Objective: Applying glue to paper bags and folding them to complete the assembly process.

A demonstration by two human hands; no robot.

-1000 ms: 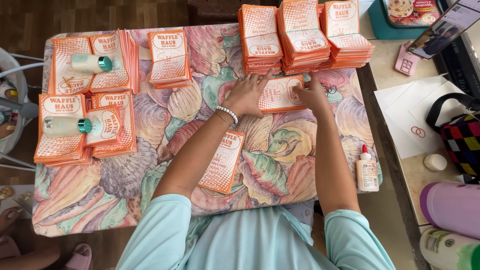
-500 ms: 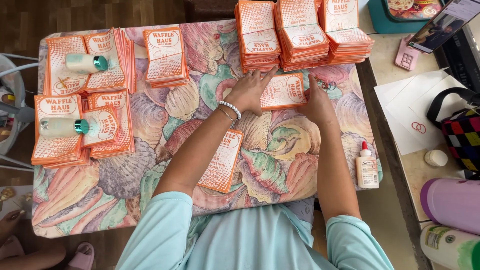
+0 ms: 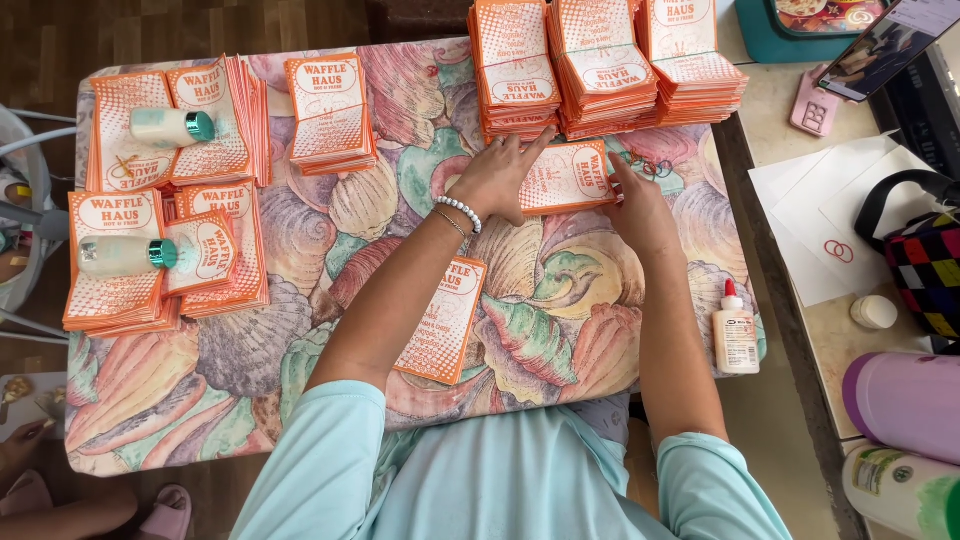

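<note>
While both hands are being pressed flat, an orange paper bag (image 3: 565, 177) is being held on the surface (image 3: 560, 290).
Left hand (image 3: 497, 180) and right hand (image 3: 640, 205) are being spread open; the stacked bags (image 3: 600, 60) just beside could be toppled.

Bright, even daylight, soft and nearly shadowless; faint shade lies under the forearms. The floor at 11 o'clock is dimmer. Focus is sharp throughout, with slight wide-angle bending at the edges.
</note>
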